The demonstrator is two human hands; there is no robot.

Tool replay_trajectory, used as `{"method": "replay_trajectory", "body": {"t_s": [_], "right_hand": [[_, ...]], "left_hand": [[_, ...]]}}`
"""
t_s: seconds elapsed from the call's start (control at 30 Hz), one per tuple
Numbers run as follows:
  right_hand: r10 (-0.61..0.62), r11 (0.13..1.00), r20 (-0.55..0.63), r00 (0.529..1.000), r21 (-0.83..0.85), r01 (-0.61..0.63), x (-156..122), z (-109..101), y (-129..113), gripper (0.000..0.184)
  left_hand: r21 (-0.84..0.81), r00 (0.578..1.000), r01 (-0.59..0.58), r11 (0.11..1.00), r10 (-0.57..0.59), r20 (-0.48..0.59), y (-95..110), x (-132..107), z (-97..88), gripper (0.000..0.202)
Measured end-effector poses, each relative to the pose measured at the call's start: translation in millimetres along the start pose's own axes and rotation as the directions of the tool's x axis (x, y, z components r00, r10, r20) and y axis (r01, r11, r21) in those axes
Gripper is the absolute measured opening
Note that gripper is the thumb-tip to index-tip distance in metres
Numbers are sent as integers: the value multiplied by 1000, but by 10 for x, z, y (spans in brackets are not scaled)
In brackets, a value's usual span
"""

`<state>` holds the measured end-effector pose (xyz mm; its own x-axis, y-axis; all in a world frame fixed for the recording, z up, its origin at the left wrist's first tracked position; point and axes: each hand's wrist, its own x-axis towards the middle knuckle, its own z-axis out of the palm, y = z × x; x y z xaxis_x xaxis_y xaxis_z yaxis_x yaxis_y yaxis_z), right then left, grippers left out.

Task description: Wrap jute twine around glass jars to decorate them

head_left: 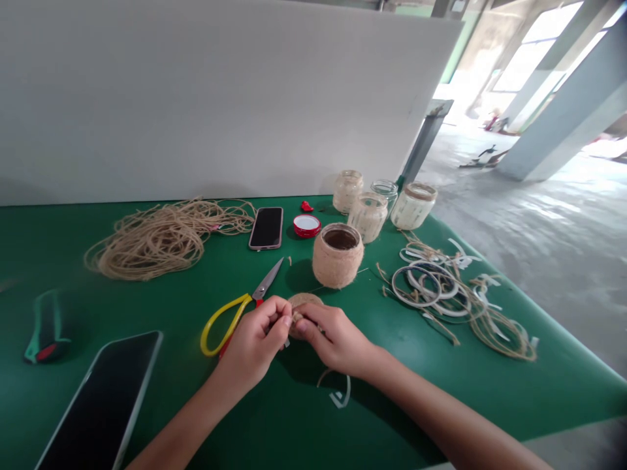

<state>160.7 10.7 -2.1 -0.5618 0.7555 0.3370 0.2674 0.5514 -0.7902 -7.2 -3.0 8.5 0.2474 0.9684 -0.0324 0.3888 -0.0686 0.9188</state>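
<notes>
- Twine disc (304, 303): coiled jute, pinched between both hands low over the green table (392, 398), just in front of the wrapped jar. Fingers hide its lower part; contact with the table can't be confirmed.
- Left hand (252, 346): nearly closed, fingers curled, pinching the disc's edge near a short loose twine end (296, 317).
- Right hand (337, 339): nearly closed, thumb and fingers gripping the disc from the other side. Exact finger placement is hidden.
- Jute-wrapped jar (337, 256): upright, open-mouthed, just beyond the disc.
- Scissors (226, 323): yellow handles beside the left hand, steel blades (268, 279) pointing toward the jar.
- Nearby: twine pile (157, 238), phone (266, 228), red lid (307, 225), phone (100, 405) near the left forearm.
- Risk: slack pinch could let the coil spring loose, since the end looks unsecured.
- Risk: the left wrist sits close to the scissors; a sideways move could knock them or catch the blades.
- Risk: an elbow swing could shift the nearby phone.
</notes>
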Motion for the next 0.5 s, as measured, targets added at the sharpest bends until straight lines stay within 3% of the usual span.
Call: {"method": "replay_trajectory", "body": {"t_s": [0.17, 0.3, 0.5], "right_hand": [[109, 992, -151, 982, -38, -116, -22, -4, -11, 10], [78, 988, -147, 986, -122, -96, -32, 17, -14, 11], [140, 980, -150, 979, -122, -159, -15, 66, 3, 9]], "left_hand": [[5, 1000, 21, 1000, -21, -21, 7, -6, 16, 18], [151, 998, -57, 987, 62, -32, 26, -10, 38, 16], [310, 990, -116, 944, 133, -37, 32, 3, 85, 14]]}}
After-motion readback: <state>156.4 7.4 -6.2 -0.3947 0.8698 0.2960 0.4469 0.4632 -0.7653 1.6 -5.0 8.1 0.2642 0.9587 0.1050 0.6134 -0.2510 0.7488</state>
